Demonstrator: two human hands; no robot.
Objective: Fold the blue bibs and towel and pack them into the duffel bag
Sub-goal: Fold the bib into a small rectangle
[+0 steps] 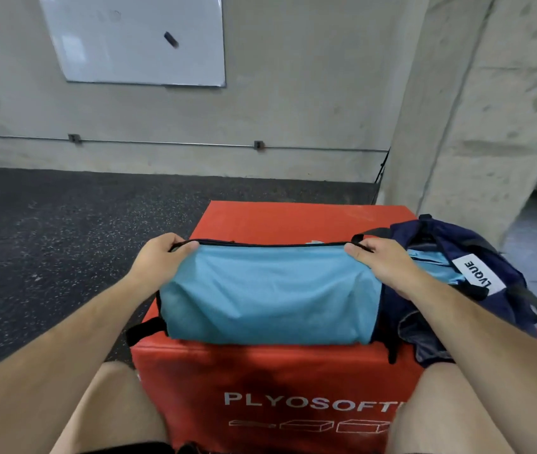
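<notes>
A light blue bib with black trim lies spread across the top of a red box. My left hand pinches its far left corner and my right hand pinches its far right corner, holding the far edge taut. A navy duffel bag with a white label sits at the right of the box, partly under my right forearm. More light blue cloth shows at the bag's opening; whether it is a bib or a towel I cannot tell.
The red box stands on dark speckled rubber floor. A concrete wall with a whiteboard is behind, and a concrete pillar rises at the right. My bare knees flank the box's near face.
</notes>
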